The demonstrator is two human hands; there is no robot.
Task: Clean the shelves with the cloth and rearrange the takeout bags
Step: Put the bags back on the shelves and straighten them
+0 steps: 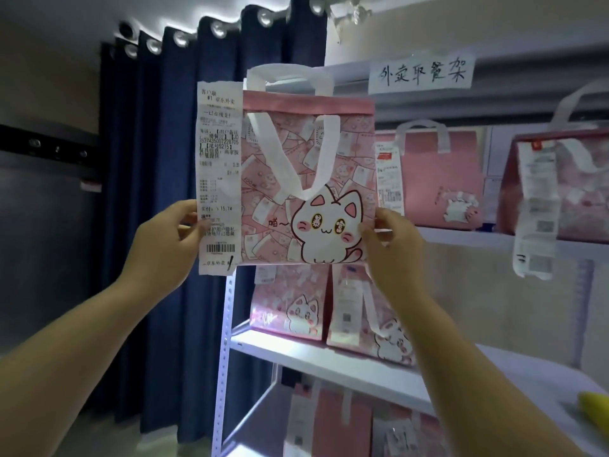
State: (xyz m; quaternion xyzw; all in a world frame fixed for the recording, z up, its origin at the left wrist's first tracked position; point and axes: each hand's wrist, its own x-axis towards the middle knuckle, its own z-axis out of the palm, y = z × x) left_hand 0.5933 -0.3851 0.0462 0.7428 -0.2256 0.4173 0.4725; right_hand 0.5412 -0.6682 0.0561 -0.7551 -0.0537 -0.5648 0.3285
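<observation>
Both hands, left grip (171,232) and right grip (390,239), pinch shut on the lower sides of the pink cat-printed takeout bag (306,192), held aloft before the white metal shelf (329,357); keep it level, setting it down upright.

The handwritten paper sign (421,74) taped to the shelf's top beam reads 外卖取餐架. Left of and below that sign, the long receipt (218,179) fixed to the held pink cat bag (309,179) shows 客户联, #1 京东外卖, 已在线支付, the digits 5215, the amount 15.74, a barcode and 京东外卖 again at its foot. The bag itself carries 喵~ beside the cat; the other receipts are too blurred to read
</observation>
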